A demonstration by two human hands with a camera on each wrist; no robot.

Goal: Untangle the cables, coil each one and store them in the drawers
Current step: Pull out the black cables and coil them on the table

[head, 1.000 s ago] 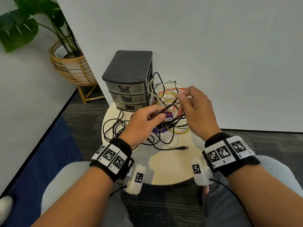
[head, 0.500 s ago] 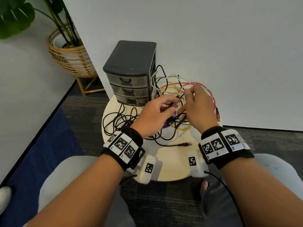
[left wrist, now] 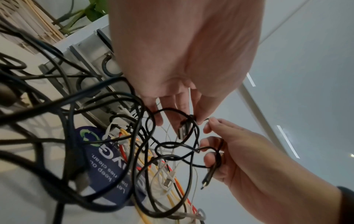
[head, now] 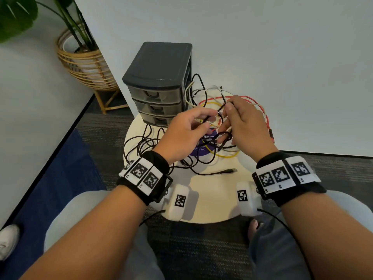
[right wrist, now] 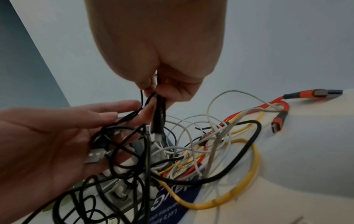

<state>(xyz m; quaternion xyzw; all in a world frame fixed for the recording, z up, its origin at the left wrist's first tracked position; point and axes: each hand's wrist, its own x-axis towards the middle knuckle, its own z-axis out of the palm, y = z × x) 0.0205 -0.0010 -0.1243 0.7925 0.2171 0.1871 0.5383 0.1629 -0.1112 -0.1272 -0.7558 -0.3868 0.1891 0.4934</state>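
Observation:
Red (head: 256,103), yellow (head: 224,155), white (head: 210,89) and black cables lie tangled on the round table (head: 212,199), right of the grey drawer unit (head: 159,63). Its three drawers are shut. Above the pile, my left hand (head: 210,119) (left wrist: 194,119) pinches a thin black cable (left wrist: 172,109) just behind its USB-A plug (left wrist: 184,130). Close beside it, my right hand (head: 227,110) (right wrist: 157,91) pinches the same black strands, lower fingers curled round a loop ending in a small plug (left wrist: 207,178).
Another black cable's plug (head: 230,170) lies near the table's front. Black loops (head: 141,142) spill over the left edge. A purple sticker (head: 201,146) lies under the tangle. A white wall stands right behind. A potted plant in a wicker stand (head: 84,63) is at the far left.
Both hands have moved away from me over the tangle. The left hand has closed in on the right, and both have kept hold of the black cable.

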